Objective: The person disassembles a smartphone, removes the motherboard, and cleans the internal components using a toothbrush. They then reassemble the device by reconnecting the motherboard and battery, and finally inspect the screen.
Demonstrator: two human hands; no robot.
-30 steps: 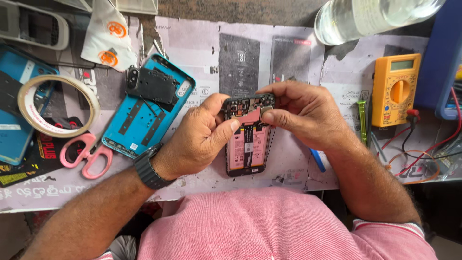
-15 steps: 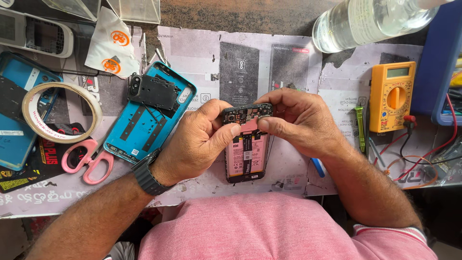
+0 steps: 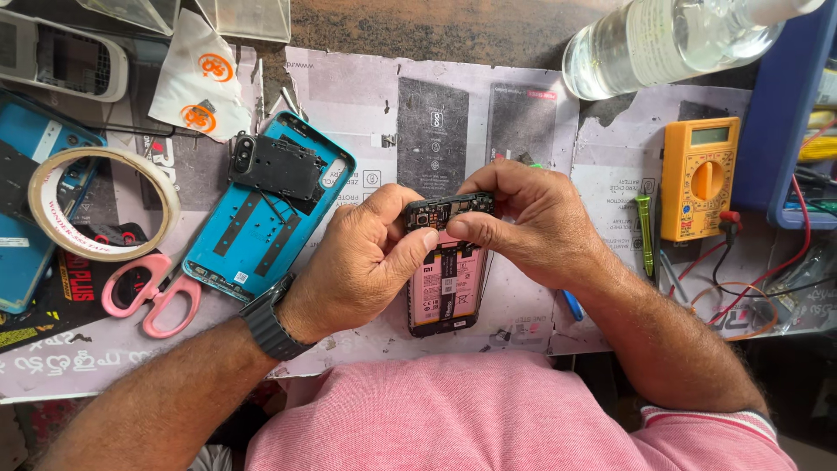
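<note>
Both hands meet over the middle of the desk (image 3: 488, 96), above an opened smartphone (image 3: 443, 292) that lies with its back cover off and its pink battery showing. The left hand (image 3: 357, 262) comes in from the lower left, with a dark wristwatch (image 3: 272, 321) on the wrist; its fingers are curled and the thumb presses against the left end of a small dark circuit board (image 3: 446, 211). The right hand (image 3: 532, 222) comes from the lower right, the wrist bent inward, and its thumb and forefinger pinch the right part of the same board. So the fingers of both hands are closed on the board, which is held level, just over the top end of the phone.

To the left lies the blue back cover (image 3: 266, 214), then pink scissors (image 3: 144, 292) and a roll of tape (image 3: 96, 205). On the right there is a yellow multimeter (image 3: 697, 179), and a clear plastic bottle (image 3: 671, 39) lies at the top.
</note>
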